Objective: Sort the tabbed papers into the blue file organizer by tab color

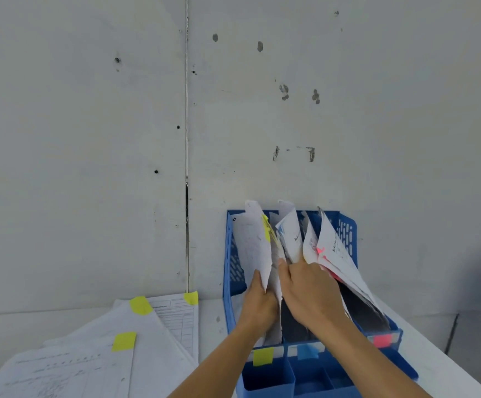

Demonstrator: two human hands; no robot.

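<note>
Blue file organizer (233,271), at tabletop's (210,326) rear edge. Yellow-tabbed sheaf (252,245) in its left compartment is gripped by left hand (258,303), seemingly held aside to open a gap. Fingers of right hand (309,294) are hidden among middle papers (291,237); grip cannot be told.

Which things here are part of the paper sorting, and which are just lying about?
Part of the job: blue plastic file organizer; yellow slot label; blue slot label; pink slot label; filed white sheets; loose yellow-tabbed white papers beside it; left hand and right hand at the filed sheets.
Just there: white table; grey marked wall.
</note>
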